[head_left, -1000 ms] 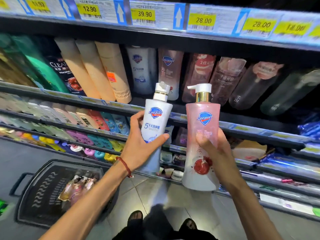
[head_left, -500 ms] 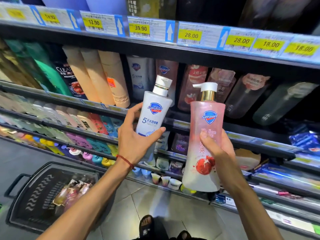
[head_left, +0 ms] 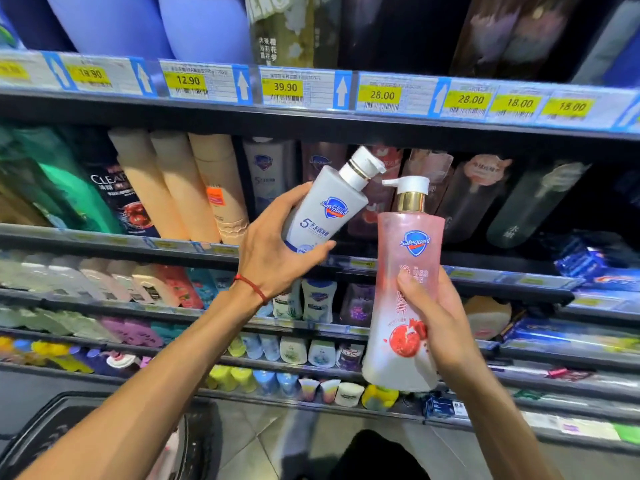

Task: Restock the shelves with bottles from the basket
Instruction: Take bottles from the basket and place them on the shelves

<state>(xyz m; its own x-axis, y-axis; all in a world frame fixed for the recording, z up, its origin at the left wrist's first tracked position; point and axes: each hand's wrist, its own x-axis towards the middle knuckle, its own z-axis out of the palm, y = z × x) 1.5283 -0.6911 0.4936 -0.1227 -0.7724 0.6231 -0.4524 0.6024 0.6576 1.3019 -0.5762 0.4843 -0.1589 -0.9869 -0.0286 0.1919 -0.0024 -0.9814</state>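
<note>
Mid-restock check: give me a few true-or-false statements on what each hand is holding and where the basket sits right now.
1. The left hand grips the white bottle, its top tilted toward the pink bottle. True.
2. The right hand is empty. False: it grips the pink bottle, held roughly upright.
3. The white bottle stands on the shelf. False: it is held in the air in front of the shelf.
4. Both bottles have white pump tops. True.
5. The basket is at lower right. False: it is at lower left, beside the left forearm.
</note>
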